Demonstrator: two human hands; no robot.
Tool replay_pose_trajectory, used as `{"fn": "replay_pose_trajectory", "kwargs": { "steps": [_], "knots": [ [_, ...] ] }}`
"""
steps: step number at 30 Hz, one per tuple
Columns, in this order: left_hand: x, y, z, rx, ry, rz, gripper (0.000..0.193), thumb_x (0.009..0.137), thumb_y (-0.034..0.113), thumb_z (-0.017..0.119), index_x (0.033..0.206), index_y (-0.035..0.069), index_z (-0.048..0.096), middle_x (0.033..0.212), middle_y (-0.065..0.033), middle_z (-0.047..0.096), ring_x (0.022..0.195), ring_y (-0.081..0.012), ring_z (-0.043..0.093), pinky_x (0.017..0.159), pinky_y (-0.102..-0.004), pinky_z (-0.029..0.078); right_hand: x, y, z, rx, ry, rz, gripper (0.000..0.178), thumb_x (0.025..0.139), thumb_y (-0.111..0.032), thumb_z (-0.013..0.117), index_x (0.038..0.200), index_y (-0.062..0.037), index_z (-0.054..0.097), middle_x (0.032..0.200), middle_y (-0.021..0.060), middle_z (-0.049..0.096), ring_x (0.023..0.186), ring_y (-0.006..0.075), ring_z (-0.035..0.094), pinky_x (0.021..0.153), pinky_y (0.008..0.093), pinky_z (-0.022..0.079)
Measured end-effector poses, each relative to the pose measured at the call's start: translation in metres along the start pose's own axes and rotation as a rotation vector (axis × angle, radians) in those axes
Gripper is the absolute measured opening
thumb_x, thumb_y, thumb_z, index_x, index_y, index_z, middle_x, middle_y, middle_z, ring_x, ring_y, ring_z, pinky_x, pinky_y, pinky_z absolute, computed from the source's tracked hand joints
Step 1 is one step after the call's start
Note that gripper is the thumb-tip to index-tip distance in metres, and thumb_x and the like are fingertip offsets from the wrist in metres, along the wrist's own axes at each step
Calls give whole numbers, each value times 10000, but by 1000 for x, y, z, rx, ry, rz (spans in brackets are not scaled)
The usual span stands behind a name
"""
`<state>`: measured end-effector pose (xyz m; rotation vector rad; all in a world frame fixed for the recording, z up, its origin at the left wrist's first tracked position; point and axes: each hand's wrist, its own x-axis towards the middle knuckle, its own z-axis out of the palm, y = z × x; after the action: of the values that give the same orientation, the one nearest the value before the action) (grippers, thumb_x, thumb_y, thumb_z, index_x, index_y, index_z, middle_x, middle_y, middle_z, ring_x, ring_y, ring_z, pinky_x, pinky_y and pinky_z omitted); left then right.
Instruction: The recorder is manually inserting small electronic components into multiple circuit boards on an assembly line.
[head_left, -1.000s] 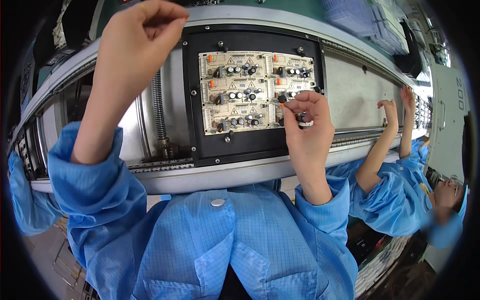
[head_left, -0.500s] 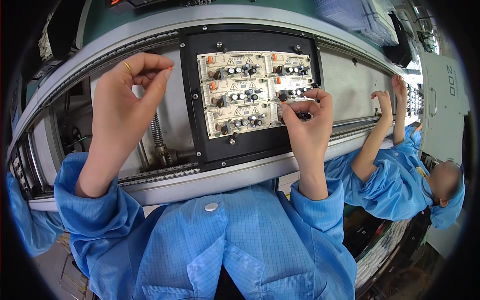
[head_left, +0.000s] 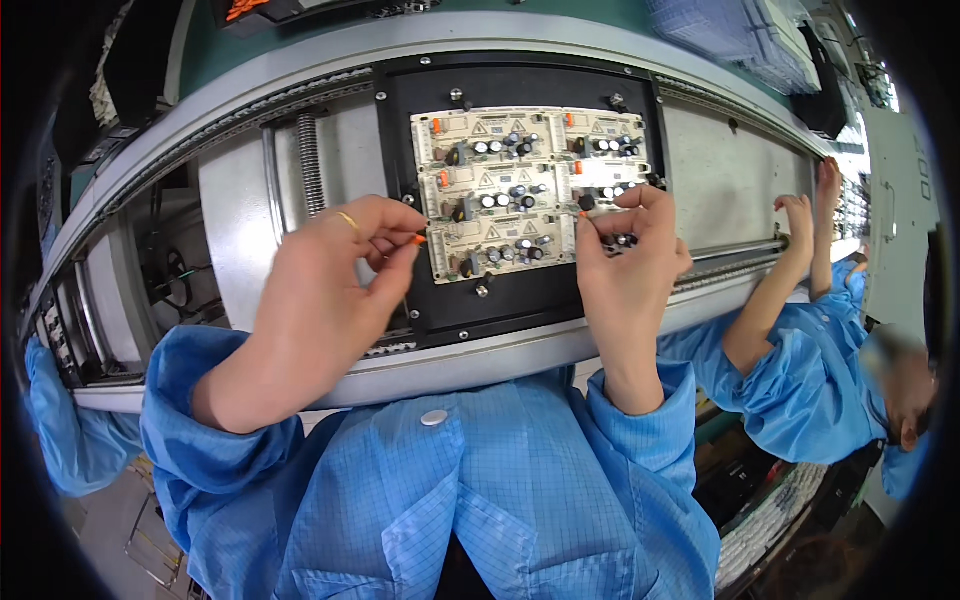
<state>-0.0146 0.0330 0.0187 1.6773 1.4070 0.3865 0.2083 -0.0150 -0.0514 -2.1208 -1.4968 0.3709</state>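
A cream panel of several circuit boards [head_left: 497,225] lies in a black carrier frame [head_left: 540,300] before me. Black-and-silver capacitors [head_left: 522,248] and a few orange components [head_left: 443,179] stand on the boards. My left hand [head_left: 335,290], a ring on one finger, pinches a small orange component [head_left: 419,239] at the panel's left edge, beside the lower-left board. Over the lower-right board is my right hand [head_left: 640,255], thumb and forefinger closed on another small orange component [head_left: 583,214]. My right fingers cover part of that board.
A metal conveyor rail [head_left: 480,355] with chains runs along both sides of the frame. To the left are a coil spring [head_left: 309,165] and a rod. Another person's hands [head_left: 800,215] are over the line at right. Clear plastic trays [head_left: 725,40] are stacked at the far right.
My left hand has moved right and nearer to me with its orange component, reaching the panel's lower-left edge. My right hand stays pinched over the lower-right board. The view has shifted slightly.
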Motion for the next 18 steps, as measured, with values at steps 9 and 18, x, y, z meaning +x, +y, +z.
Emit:
{"fn": "replay_pose_trajectory", "kwargs": {
  "steps": [9,18],
  "knots": [
    [-4,-3,10,274,68,282,154,803,-10,713,951,-4,672,819,-97,628,780,-203,610,652,-300,503,-8,-16,-36,234,66,-25,342,828,-43,709,1109,-53,514,932,18,615,940,146,566,932,342,302],
    [-1,-1,10,431,89,330,151,760,-15,711,880,0,620,845,-136,606,805,-322,571,717,-392,491,-18,-9,-57,561,249,-12,249,917,40,593,1126,-6,466,979,107,596,935,147,569,891,272,430]
  ]
}}
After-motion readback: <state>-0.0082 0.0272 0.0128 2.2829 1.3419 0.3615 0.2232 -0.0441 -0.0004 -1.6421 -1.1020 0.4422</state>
